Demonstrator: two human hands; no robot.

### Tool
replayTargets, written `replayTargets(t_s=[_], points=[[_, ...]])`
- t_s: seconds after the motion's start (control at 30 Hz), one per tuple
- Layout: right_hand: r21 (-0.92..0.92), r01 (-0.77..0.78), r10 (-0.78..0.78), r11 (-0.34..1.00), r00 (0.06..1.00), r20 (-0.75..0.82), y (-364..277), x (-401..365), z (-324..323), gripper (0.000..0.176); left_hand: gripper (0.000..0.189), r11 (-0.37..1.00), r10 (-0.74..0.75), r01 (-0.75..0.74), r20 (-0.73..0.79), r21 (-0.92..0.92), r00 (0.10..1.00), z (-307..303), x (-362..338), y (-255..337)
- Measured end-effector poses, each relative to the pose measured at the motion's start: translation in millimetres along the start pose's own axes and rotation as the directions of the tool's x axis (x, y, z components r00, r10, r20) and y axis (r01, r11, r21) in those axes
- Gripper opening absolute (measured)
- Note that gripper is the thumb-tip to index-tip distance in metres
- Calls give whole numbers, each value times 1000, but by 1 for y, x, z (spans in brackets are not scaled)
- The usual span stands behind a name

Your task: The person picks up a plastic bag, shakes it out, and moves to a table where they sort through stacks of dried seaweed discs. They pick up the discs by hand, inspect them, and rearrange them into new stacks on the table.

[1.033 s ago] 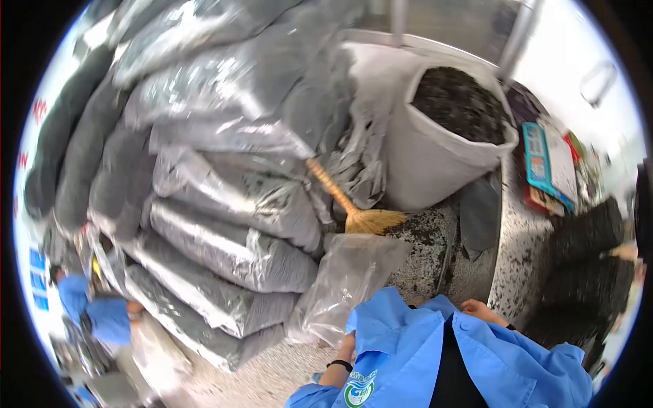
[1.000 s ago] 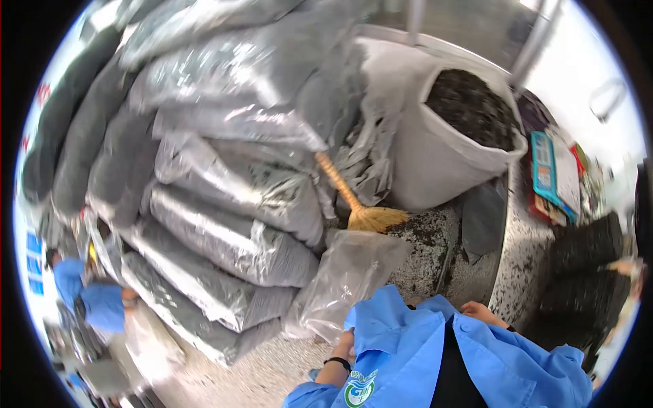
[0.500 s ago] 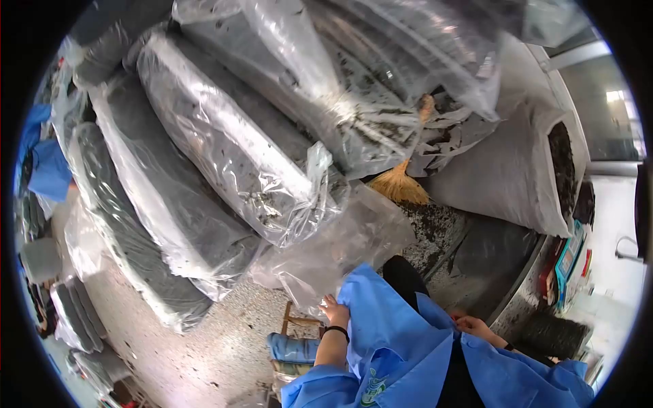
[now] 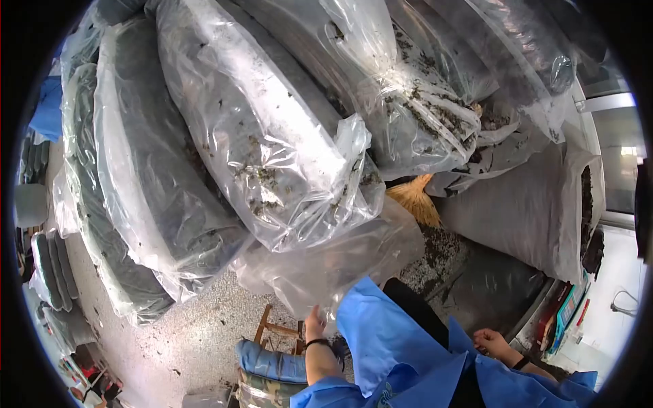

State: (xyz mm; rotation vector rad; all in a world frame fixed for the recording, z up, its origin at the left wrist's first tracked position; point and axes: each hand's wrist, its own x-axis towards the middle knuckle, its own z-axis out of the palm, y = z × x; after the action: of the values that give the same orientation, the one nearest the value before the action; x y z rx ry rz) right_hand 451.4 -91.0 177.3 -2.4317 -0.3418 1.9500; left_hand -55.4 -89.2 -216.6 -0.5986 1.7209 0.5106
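Note:
My left hand (image 4: 315, 326) is closed at the near edge of a loose clear plastic bag (image 4: 306, 265), its fingers partly hidden. The bag lies crumpled below a long filled plastic bag (image 4: 272, 146) with dark bits clinging inside it. Low in front of my blue coat (image 4: 371, 319), my right hand (image 4: 488, 341) has its fingers curled in; whether anything is in them is hidden. A straw broom head (image 4: 416, 198) pokes out beneath another gathered bag (image 4: 425, 109).
More long filled bags (image 4: 149, 156) lie to the left. A grey sack (image 4: 524, 204) of dark material stands at right, near a black sheet (image 4: 486, 275). A wooden stool (image 4: 279, 330) and a blue roll (image 4: 272, 360) are by my left arm.
My view has shifted closer to the bags. My left hand has moved slightly left and still meets the loose bag's edge. My right hand has come away from the coat, to the right.

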Motion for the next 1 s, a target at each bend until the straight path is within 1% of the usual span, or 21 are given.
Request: replayTargets(t_s=[0.03,0.07,0.1,0.13,0.17,0.3,0.4,0.47,0.5,0.53,0.6,0.63,0.67,0.73,0.77,0.8,0.83,0.87,0.9,0.93,1.0], points=[[-17,13,-12,1000,1000,29,-3,1,1,24,39,978,59,-67,47,196,997,22,2,4],[-41,15,-14,999,999,32,-12,0,5,24,42,762,353,-444,272,472,895,40,72,-6],[-91,68,-64,994,997,45,-21,1,9,24,45,349,595,-724,456,595,661,56,136,-16],[-134,119,-111,984,991,69,-24,1,10,23,47,576,501,-691,480,435,720,91,35,36],[-142,150,-133,978,983,125,-22,10,5,33,46,944,290,-234,251,-231,924,138,-44,71],[-535,446,-512,717,859,30,-54,28,8,76,32,890,343,-90,526,-446,778,166,-248,126],[-837,469,-830,281,557,33,-130,7,30,105,29,788,452,45,628,-614,634,109,-359,135],[-844,502,-880,191,468,78,-167,3,33,111,30,682,528,84,568,-726,631,60,-439,148],[-873,470,-907,129,413,88,-186,4,35,114,33,651,609,122,611,-749,506,33,-454,155],[-897,436,-926,69,364,105,-201,3,38,118,34,626,646,25,536,-779,544,12,-474,156],[-917,392,-981,73,196,5,-241,-1,42,96,33,556,743,-117,429,-823,513,-29,-537,157],[-905,424,-985,47,169,28,-259,12,40,96,32,539,776,-82,457,-838,434,-54,-546,160],[-897,442,-982,-6,169,90,-275,32,32,73,31,528,803,-49,479,-848,354,-78,-553,160],[-870,484,-971,-96,147,189,-306,34,42,51,32,424,869,-214,329,-880,370,-115,-581,160],[-443,869,-893,220,363,268,-329,19,51,34,34,340,906,-346,205,-875,371,-132,-593,162],[93,816,-746,570,467,474,-350,-4,60,20,34,294,920,-358,162,-886,356,-146,-603,163],[128,814,-700,566,392,597,-362,-43,74,20,41,108,977,-758,-74,-644,201,-159,-611,164],[122,660,-572,741,524,631,-372,-101,85,22,47,-84,975,-968,-221,-235,-31,-173,-614,165],[223,541,-515,811,477,712,-380,-117,93,22,61,-164,904,-926,-323,340,-278,-199,-583,167],[294,402,-460,867,418,783,-388,-131,102,23,61,-163,891,-926,-353,340,-286,-214,-561,165],[265,370,-419,890,437,796,-405,-163,130,22,62,32,998,-939,-67,343,9,-241,-523,159]])
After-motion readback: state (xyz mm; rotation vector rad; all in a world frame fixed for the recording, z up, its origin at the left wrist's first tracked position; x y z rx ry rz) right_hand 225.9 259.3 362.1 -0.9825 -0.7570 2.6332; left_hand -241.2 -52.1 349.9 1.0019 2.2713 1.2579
